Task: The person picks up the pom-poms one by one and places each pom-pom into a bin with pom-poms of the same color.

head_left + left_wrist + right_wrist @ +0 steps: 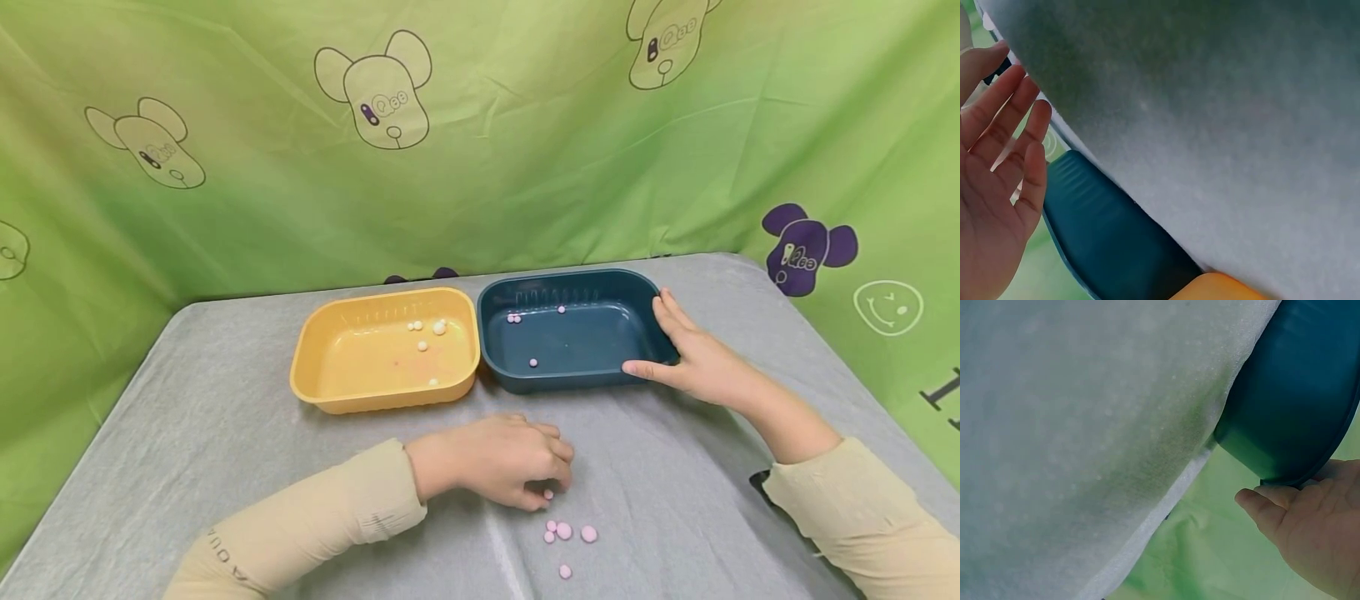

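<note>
My left hand (pixel 506 460) is low over the grey cloth, in front of the two plastic bins. Between its thumb and forefinger it pinches a small pink ball (pixel 549 494); the other fingers (pixel 1034 165) bend loosely in the left wrist view. Just nearer to me lie several more pink balls (pixel 564 531) of different sizes. My right hand (pixel 701 354) rests at the right end of the dark blue bin (pixel 577 383), its thumb on the front rim and its straight fingers against the right side. Inside that bin are several tiny pink balls (pixel 533 362).
A yellow bin (pixel 382 404) stands against the blue bin's left side, holding several white balls (pixel 439 328). Grey cloth (pixel 225 417) covers the table. Behind it hangs a green printed curtain (pixel 510 167).
</note>
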The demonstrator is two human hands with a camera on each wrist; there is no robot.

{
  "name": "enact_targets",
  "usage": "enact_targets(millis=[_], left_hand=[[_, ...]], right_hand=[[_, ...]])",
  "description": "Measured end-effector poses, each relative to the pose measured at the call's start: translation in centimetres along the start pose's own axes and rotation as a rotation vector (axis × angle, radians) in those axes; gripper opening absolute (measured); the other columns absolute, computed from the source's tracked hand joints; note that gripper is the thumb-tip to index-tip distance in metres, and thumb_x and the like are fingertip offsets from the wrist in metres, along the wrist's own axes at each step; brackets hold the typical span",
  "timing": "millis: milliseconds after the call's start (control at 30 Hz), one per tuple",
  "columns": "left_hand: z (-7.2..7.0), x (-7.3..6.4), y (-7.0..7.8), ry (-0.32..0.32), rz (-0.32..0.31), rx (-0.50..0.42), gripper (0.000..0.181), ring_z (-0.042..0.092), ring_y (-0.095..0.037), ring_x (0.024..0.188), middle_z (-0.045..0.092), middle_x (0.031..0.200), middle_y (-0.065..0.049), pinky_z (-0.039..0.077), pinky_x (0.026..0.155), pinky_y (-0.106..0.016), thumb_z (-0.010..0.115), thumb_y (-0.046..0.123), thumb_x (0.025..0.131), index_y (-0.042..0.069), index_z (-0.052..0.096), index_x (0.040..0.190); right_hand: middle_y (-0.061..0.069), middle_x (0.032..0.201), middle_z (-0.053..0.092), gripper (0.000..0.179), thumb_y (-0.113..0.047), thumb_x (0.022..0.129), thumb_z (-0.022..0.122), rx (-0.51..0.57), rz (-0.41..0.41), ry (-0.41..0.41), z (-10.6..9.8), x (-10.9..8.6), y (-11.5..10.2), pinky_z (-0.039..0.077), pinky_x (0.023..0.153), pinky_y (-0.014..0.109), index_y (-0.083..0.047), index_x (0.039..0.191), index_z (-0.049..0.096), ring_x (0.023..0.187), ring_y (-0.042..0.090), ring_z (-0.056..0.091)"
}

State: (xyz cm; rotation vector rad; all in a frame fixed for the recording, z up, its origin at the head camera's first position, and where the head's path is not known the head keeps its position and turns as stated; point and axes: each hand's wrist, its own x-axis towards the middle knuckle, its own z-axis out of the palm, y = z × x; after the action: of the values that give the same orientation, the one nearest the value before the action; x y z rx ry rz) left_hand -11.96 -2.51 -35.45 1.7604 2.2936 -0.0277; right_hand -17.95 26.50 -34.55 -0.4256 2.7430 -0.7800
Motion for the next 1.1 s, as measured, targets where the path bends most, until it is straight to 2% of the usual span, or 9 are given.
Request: enact_targets(millis=[433, 733, 933, 1100], left_hand=[[0.25, 0.15, -0.14, -0.001, 0.004, -0.026, 0.008, 0.056, 0.000, 0.097, 0.058, 0.095, 0.015, 0.047, 0.074, -0.018, 0.070, 0.028, 0.092, 0.027, 0.071, 0.099], [0.53, 0.29, -0.32, 0.008, 0.013, -0.065, 0.003, 0.053, 0.001, 0.089, 0.056, 0.090, 0.014, 0.042, 0.068, -0.015, 0.071, 0.026, 0.091, 0.023, 0.071, 0.093], [0.42, 0.02, -0.28, 0.019, 0.009, -0.057, 0.005, 0.053, 0.001, 0.090, 0.055, 0.088, 0.014, 0.042, 0.069, -0.015, 0.070, 0.024, 0.091, 0.024, 0.068, 0.086], [0.01, -0.47, -0.23, 0.019, 0.003, -0.063, 0.004, 0.053, 0.000, 0.090, 0.056, 0.090, 0.014, 0.041, 0.070, -0.015, 0.070, 0.025, 0.091, 0.023, 0.068, 0.089]], right_hand=[[0.014, 0.163, -0.023, 0.111, -0.050, 0.091, 0.067, 0.014, -0.004, 0.007, -0.04, -0.09, -0.13, 0.014, 0.115, 0.069, 0.000, 0.156, -0.007, 0.151, 0.047, -0.005], [0.013, 0.163, -0.023, 0.111, -0.050, 0.090, 0.067, 0.015, -0.005, 0.011, 0.00, -0.08, -0.03, 0.014, 0.116, 0.068, 0.000, 0.156, -0.007, 0.151, 0.047, -0.005], [0.013, 0.163, -0.024, 0.111, -0.050, 0.091, 0.067, 0.022, -0.005, 0.011, 0.03, -0.12, 0.01, 0.012, 0.116, 0.068, -0.001, 0.157, -0.007, 0.152, 0.045, -0.007], [0.012, 0.163, -0.024, 0.111, -0.051, 0.091, 0.067, 0.021, -0.002, 0.007, 0.06, -0.16, -0.01, 0.013, 0.116, 0.068, -0.001, 0.157, -0.008, 0.151, 0.045, -0.007]])
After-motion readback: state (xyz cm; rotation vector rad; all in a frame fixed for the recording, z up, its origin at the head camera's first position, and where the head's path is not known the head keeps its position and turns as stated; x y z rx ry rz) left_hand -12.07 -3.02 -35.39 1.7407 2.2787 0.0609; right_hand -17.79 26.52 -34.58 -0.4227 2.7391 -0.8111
